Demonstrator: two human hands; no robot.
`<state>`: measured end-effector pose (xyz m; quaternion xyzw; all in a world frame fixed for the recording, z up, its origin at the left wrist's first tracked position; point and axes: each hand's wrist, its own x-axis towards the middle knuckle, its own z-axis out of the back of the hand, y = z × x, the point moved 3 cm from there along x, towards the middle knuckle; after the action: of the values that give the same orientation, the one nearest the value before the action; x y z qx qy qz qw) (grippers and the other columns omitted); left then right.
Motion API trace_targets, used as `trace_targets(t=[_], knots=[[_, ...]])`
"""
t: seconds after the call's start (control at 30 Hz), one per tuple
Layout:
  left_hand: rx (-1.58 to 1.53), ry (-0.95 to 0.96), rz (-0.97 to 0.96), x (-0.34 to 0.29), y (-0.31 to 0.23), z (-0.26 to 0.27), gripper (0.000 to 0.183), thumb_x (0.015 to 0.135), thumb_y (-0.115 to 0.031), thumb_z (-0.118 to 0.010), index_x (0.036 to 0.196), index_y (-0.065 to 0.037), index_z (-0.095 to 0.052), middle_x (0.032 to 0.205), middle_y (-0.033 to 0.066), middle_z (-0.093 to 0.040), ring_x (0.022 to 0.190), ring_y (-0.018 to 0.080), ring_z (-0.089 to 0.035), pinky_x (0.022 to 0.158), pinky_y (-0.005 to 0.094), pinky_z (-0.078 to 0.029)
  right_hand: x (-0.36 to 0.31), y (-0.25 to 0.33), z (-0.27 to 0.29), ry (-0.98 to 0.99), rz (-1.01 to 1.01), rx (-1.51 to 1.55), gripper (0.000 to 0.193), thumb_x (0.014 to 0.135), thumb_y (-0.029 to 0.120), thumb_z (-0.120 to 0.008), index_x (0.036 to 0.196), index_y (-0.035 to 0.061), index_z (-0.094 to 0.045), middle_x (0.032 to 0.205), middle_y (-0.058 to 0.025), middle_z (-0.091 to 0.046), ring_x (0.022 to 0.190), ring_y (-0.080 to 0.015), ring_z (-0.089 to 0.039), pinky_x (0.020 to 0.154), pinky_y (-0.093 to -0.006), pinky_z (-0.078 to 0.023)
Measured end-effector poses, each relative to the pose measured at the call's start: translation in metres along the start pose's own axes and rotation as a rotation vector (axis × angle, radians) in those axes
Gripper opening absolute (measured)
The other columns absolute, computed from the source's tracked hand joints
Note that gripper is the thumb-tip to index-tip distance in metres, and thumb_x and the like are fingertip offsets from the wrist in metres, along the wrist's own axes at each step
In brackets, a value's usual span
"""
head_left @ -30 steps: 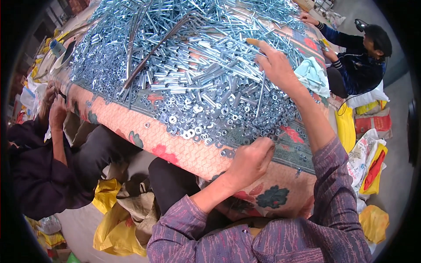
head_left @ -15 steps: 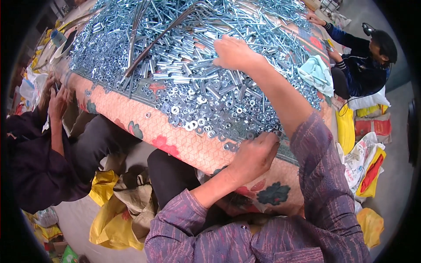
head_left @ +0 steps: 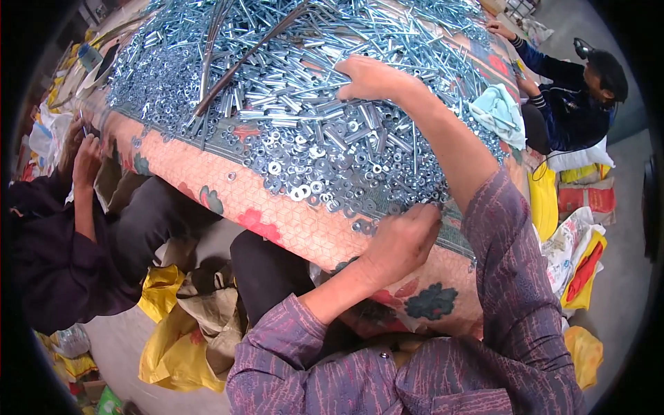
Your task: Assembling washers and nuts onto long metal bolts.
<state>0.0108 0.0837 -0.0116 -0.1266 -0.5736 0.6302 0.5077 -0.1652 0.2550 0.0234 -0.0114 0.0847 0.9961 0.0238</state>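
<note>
My left hand is closed at the near edge of the table, its fingers curled together beside the flat washers. Whatever it holds is hidden by the fingers. Farther out, my right hand reaches over a heap of short shiny metal sleeves. Its thumb and fingers point left and stand apart, with the fingertips low among the sleeves; nothing shows in its grasp. Long thin bolts lie spread behind the sleeves. Small nuts or rings make a dense pile to the left.
A flowered cloth covers the table. Dark metal rods lie across the heap. A pale blue cloth rests on the right side. One person works at right, another person's hand at left. Yellow sacks lie on the floor.
My right hand stays over the sleeves, its thumb now more apart from the fingers. My left hand has barely moved. At left, the other person's hands have shifted slightly.
</note>
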Motion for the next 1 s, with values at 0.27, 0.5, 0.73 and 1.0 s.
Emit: trace_targets(t=[0.27, 0.5, 0.73, 1.0], knots=[[-0.010, -0.013, -0.010, 0.002, -0.001, -0.001, 0.008, 0.083, -0.001, -0.061, 0.089, -0.002, -0.055, 0.079, 0.0173, -0.060, 0.070, 0.0370, -0.062, 0.056, 0.0418, -0.048, -0.023, 0.002, -0.004, -0.180, 0.077, -0.014, 0.036, 0.086, 0.026, -0.057, 0.112, 0.0013, -0.060, 0.108, -0.0216, -0.062, 0.106, -0.0396, -0.056, 0.093, -0.0472, -0.044], [0.006, -0.014, -0.006, 0.000, 0.000, -0.002, 0.008, 0.084, -0.002, -0.060, 0.091, -0.001, -0.056, 0.081, 0.0175, -0.061, 0.071, 0.0375, -0.062, 0.056, 0.0418, -0.048, -0.019, 0.032, 0.001, -0.068, -0.049, -0.134, 0.024, 0.085, 0.013, -0.057, 0.105, 0.0006, -0.061, 0.107, -0.0187, -0.062, 0.103, -0.0349, -0.060, 0.090, -0.0444, -0.048], [-0.016, -0.003, -0.001, 0.001, -0.003, 0.001, 0.008, 0.085, -0.002, -0.060, 0.092, -0.001, -0.056, 0.081, 0.0189, -0.061, 0.073, 0.0381, -0.062, 0.058, 0.0426, -0.049, -0.023, 0.012, -0.002, -0.213, -0.006, -0.031, 0.025, 0.087, 0.017, -0.053, 0.104, 0.0001, -0.059, 0.109, -0.0219, -0.061, 0.102, -0.0385, -0.060, 0.088, -0.0479, -0.047], [-0.083, -0.068, -0.035, 0.000, -0.002, -0.001, 0.006, 0.086, -0.004, -0.059, 0.091, -0.001, -0.058, 0.078, 0.0188, -0.061, 0.071, 0.0371, -0.062, 0.058, 0.0391, -0.048, -0.052, -0.009, 0.052, -0.417, -0.067, 0.454, 0.030, 0.086, 0.023, -0.056, 0.101, -0.0023, -0.060, 0.083, -0.0146, -0.063, 0.070, -0.0267, -0.064, 0.066, -0.0372, -0.053]])
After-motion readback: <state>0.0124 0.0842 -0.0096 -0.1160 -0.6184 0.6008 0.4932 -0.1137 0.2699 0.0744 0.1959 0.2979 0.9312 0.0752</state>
